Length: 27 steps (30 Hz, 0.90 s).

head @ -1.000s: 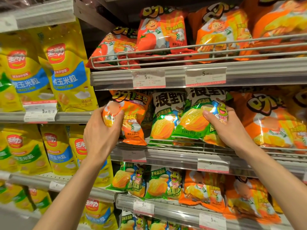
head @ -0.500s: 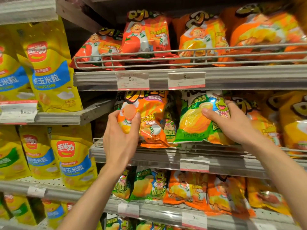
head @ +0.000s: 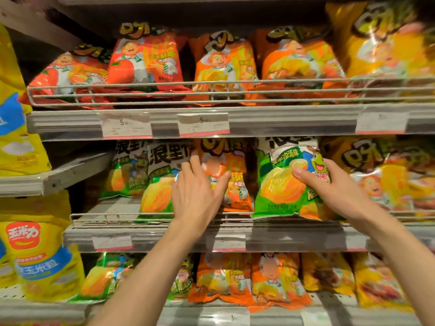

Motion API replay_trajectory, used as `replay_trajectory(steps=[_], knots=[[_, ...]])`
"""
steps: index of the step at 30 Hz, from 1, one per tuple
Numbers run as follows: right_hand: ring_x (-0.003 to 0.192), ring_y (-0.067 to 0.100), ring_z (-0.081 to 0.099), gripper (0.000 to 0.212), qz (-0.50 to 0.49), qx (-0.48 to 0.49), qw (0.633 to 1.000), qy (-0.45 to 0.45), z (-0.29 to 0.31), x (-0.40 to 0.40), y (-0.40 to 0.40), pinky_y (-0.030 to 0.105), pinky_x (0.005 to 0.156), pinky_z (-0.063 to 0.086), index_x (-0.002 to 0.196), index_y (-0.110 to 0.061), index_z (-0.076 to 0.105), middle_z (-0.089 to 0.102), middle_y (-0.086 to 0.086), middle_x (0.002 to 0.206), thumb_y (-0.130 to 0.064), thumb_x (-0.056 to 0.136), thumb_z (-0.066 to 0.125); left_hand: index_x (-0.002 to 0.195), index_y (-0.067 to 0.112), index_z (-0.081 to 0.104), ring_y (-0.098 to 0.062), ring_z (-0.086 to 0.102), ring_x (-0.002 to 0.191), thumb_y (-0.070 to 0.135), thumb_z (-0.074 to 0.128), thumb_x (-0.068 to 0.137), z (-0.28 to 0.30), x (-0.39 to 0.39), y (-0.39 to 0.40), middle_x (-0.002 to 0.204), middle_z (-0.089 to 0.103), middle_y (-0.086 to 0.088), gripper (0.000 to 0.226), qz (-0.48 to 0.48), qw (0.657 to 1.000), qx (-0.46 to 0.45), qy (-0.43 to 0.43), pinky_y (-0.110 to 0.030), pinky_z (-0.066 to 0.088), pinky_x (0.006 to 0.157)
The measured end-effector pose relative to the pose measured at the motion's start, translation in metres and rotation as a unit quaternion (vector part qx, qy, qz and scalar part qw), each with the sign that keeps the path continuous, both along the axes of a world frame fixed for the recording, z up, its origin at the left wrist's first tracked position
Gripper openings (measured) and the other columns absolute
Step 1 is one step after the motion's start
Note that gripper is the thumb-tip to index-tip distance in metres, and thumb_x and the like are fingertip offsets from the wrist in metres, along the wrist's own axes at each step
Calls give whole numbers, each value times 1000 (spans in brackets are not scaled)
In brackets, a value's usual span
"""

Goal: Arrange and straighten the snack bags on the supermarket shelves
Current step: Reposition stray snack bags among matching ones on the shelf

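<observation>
From the head view, grey metal shelves [head: 164, 238] run in three tiers, each with a low wire rail [head: 146, 85] along the front edge and price tags [head: 127, 125] clipped below. Snack bags crowd every tier — red and orange ones up top, yellow corn bags [head: 40, 257] on the neighbouring unit to the left. On the middle tier, the left hand [head: 197, 196] lies flat with fingers spread against an orange bag [head: 228, 175], pressing rather than gripping. The right hand [head: 329, 184] is closed on a green bag [head: 280, 184], thumb across its front, its bottom edge just above the rail. A bare patch of shelf [head: 110, 208] lies open at the tier's left end.
</observation>
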State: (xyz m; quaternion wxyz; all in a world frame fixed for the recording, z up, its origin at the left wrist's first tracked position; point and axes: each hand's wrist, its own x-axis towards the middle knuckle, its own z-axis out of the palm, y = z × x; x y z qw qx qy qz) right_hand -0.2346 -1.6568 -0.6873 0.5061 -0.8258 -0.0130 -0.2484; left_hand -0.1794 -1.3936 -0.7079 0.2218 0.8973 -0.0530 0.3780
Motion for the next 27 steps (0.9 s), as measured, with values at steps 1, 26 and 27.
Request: replay_trajectory(steps=[1,26,27], knots=[[86,-5,69,68,2,1,1000,-1,-1,0,-1,20,69,49,128,-27,55,71,-13,108,-63,73,71,148,12,30,-37,59,114,71,43,95,-1,3,-2,127,54,-16,80,-1,1000,21,10,-44,49,86],[95,2,69,66,70,30,997,-7,11,27,117,33,90,57,126,-27,56,71,-14,108,-65,76,76,140,36,52,-1,64,107,82,52,84,14,-24,51,124,66,12,73,-258,920,-258,142,-30,50,94],[96,3,69,64,80,30,996,-3,12,31,126,33,90,57,127,-26,56,71,-14,109,-63,78,75,142,37,49,-6,65,108,82,57,80,16,-24,57,125,65,10,78,-252,917,-266,158,-32,52,95]])
